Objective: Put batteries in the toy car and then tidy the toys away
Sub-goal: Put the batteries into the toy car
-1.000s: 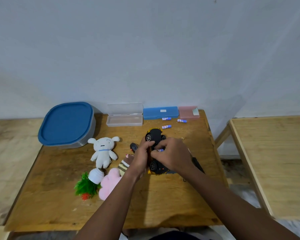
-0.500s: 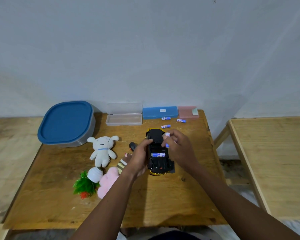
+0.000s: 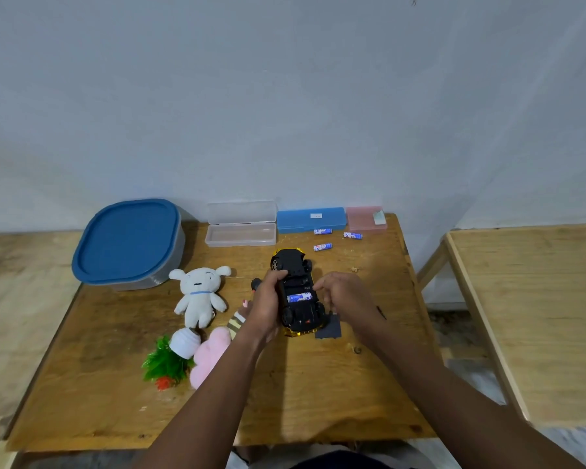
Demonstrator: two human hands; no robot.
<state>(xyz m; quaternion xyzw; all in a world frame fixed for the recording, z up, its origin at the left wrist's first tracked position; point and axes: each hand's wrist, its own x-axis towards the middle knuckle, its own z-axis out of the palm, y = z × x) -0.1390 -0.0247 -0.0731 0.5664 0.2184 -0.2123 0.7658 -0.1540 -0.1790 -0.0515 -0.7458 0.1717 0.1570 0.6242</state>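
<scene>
Both forearms reach in over the near edge of the wooden table [image 3: 318, 401], and the hands sit apart, one on each side of the job. Nearest on the left a toy plant [image 3: 170, 360] lies tipped over against a pink plush [image 3: 210, 353], pushed aside, it looks, to leave working room. Just by the car's near end lies a dark cover plate [image 3: 329, 328], flat on the wood, likely the battery door set down within easy reach for closing up. Now the action: the left hand [image 3: 266, 302] grips the toy car [image 3: 296, 289] along its left side, thumb over the chassis, pinning it belly-up so the bay faces the ceiling. One battery [image 3: 299, 297] already sits crosswise in that open bay. The right hand [image 3: 345, 296] hovers just beside the car's right flank with loosely curled fingers, and I can see nothing in it, so it reads as free for the next cell. To the left a white plush [image 3: 200, 296] lies on its back, waiting for the tidy-up. Beyond the car's nose three loose batteries [image 3: 322, 247] lie scattered, a short reach from that free hand. Along the wall stand a clear case [image 3: 240, 228] with its lid up, a shut blue case [image 3: 311, 220] and a pink case [image 3: 364, 218]. Far left sits the blue-lidded tub [image 3: 127, 242], still closed, probably the toys' home later. My call: loading is partly done.
</scene>
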